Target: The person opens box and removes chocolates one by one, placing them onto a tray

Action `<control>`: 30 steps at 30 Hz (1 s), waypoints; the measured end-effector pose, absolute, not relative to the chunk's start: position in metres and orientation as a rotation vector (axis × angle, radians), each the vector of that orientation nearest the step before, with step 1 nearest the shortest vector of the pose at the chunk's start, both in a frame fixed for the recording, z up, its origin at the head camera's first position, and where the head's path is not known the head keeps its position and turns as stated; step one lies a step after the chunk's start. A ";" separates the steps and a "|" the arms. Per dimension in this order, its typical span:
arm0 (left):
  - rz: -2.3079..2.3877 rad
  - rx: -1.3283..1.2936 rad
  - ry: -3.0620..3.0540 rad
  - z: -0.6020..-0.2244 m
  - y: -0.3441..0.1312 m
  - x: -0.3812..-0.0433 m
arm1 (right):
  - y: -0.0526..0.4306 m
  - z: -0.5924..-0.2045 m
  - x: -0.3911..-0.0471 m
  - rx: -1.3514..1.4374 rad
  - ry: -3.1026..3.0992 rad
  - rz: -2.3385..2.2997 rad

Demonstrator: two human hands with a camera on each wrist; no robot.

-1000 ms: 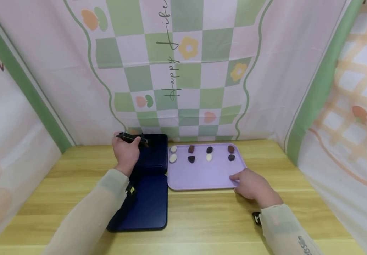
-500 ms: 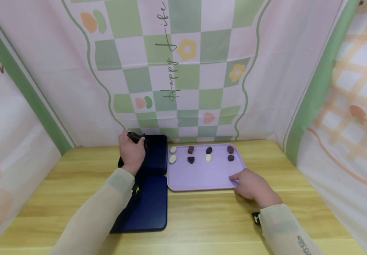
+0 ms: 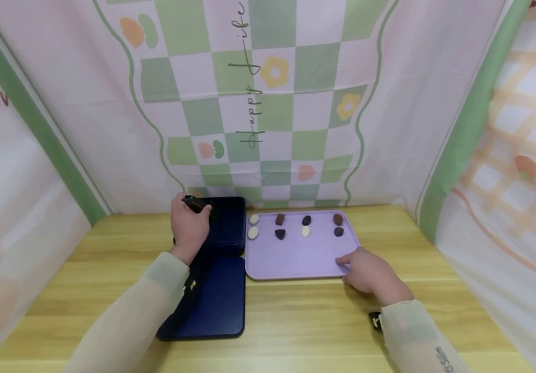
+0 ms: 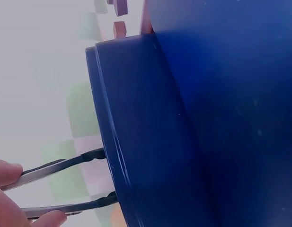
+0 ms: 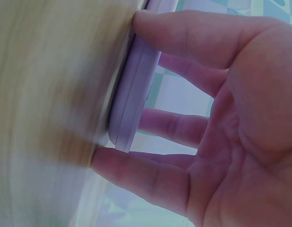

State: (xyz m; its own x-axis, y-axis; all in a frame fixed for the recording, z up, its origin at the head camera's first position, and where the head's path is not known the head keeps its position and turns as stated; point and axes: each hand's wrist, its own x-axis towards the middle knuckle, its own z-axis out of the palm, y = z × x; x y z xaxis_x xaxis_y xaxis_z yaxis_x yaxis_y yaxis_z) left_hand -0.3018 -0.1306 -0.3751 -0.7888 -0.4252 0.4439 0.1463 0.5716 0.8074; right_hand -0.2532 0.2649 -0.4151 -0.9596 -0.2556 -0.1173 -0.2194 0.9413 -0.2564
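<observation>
My left hand [image 3: 189,225] holds a pair of dark tongs [image 3: 195,203] over the deep blue box [image 3: 230,223] at the back left. In the left wrist view the tongs' arms [image 4: 65,165] stand apart, pinched between thumb and finger, and their tips are hidden behind the box's rim [image 4: 105,94]. Whatever lies inside the box is too dark to make out. My right hand [image 3: 370,272] grips the near right corner of a lilac tray [image 3: 291,261]. The right wrist view shows thumb and fingers around the tray's edge [image 5: 131,99].
Two rows of chocolates, dark, brown and white, lie on the tray's back half, among them a white oval piece [image 3: 252,232] and a brown square one [image 3: 279,218]. A flat blue lid-like panel [image 3: 223,300] lies in front of the box. A patterned curtain [image 3: 277,119] hangs behind the wooden table [image 3: 305,326].
My left hand with the tongs has shifted slightly right over the box, then a touch back left. The right hand, tray and chocolates stay in place.
</observation>
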 end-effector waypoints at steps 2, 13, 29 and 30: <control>-1.219 0.217 -2.174 -0.376 -0.131 -0.302 | 0.266 -0.415 -0.253 -0.361 2.949 -0.359; -1.391 0.246 -2.125 -0.385 -0.136 -0.309 | 0.265 -0.418 -0.251 -0.329 2.942 -0.391; -1.393 0.177 -2.153 -0.378 -0.138 -0.296 | 0.267 -0.418 -0.254 -0.361 2.961 -0.337; -1.413 0.174 -2.144 -0.378 -0.138 -0.297 | 0.267 -0.418 -0.254 -0.360 2.959 -0.337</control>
State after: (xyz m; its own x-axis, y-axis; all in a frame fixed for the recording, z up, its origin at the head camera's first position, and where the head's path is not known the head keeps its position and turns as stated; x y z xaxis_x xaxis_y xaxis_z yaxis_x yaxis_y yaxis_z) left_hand -0.2965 -0.1379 -0.3784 -0.8348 -0.3992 0.3792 0.1911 0.4358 0.8795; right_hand -0.2545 0.2666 -0.4182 -0.9612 -0.2517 -0.1126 -0.2199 0.9461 -0.2377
